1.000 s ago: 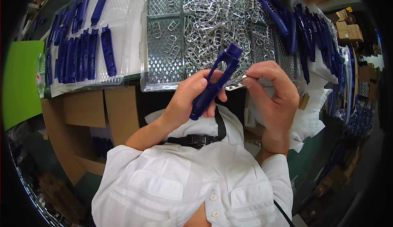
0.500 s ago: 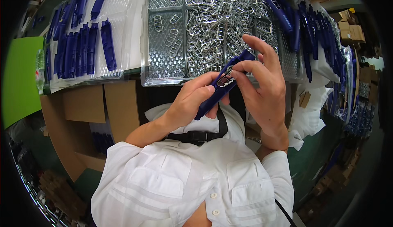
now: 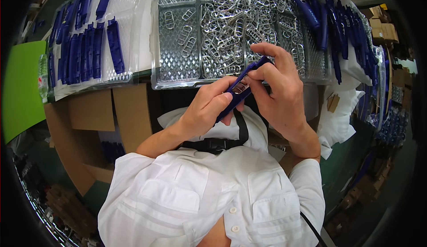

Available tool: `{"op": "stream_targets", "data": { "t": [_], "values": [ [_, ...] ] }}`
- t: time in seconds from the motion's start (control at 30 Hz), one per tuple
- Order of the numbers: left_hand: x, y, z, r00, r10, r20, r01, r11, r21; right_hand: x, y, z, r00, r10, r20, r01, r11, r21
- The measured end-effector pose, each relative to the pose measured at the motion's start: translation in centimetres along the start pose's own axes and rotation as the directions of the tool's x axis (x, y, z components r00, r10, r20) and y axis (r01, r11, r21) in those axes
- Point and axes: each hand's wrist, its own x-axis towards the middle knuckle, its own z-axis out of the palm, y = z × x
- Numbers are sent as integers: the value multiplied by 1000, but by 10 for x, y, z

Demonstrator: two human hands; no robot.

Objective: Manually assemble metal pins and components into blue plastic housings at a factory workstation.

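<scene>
A long dark-blue plastic shell [image 3: 235,99] is held slanting above my lap, its far end up and to the right. My left hand [image 3: 203,107] is closed round its lower part, thumb on top and fingers beneath. Set in the upper part of the shell is a small chrome frame [image 3: 241,87] with rounded ends and cross bars. The thumb and index finger of my right hand [image 3: 282,89] pinch at the frame's upper end, partly hiding it; the other fingers are raised.
Just beyond my hands is a clear compartment tray [image 3: 178,71] with a heap of chrome frames [image 3: 222,38]. Blue shells [image 3: 82,55] lie in another tray at left; more blue parts [image 3: 340,29] are at right. An open cardboard box [image 3: 129,118] stands below the table's edge.
Both hands have shifted slightly left with the shell. My right hand has come lower and closer over the chrome frame, covering more of it.
</scene>
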Motion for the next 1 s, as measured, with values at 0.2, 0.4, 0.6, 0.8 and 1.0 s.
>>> {"op": "stream_targets", "data": {
  "t": [0.2, 0.4, 0.6, 0.8, 1.0],
  "values": [
    [-2, -6, 1, 1000, 9, 11, -10, 1000, 23, -12, -5, 6, 993, 95, -75, -93, 995, 37],
    [4, -5, 5, 987, 155, -27, -152, 982, 112, -13, -15, 1, 876, 481, -41, -427, 811, 399],
    [17, -1, 14, 989, 79, -126, -58, 985, 163, -20, -1, 9, 908, 410, 85, -401, 793, 459],
    [22, -8, 12, 985, 105, -136, -83, 984, 155, -19, 5, 11, 934, 350, 64, -349, 865, 359],
    [10, 24, -9, 979, 160, 127, -188, 949, 254, -17, 25, 14, 957, 264, -119, -107, 702, 704]
  ]
}}
